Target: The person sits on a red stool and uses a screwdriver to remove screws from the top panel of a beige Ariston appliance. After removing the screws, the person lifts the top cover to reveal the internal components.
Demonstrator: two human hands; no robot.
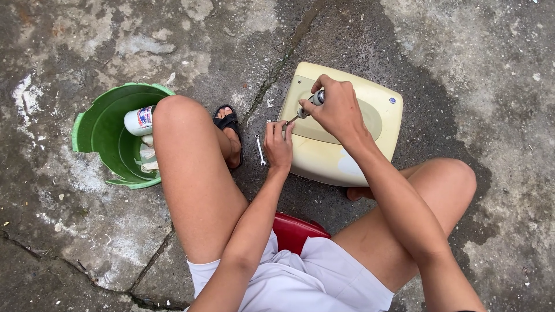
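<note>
The right hand (338,110) is closed in a full grip around the grey handle of a slim metal screwdriver (306,108), whose tip angles down to the left edge of a cream-yellow, rounded rectangular plastic casing (370,124) lying flat on the cracked concrete ground (485,69). The left hand (278,145) rests at that same left edge with fingers curled, thumb and forefinger pinched close by the tip; whether they hold a small screw I cannot tell. Judging by this, 1 fastener at the casing's edge is being turned, and the next move seems to call for keeping the shaft square on it while the left hand steadies. A small silver spanner (260,149) lies on the ground just beside the left hand, near a black sandal (228,124). Well apart to the left stands a broken-rimmed green plastic bucket (95,124) holding a white can (139,120). A red plastic stool (295,231) shows under the person.
</note>
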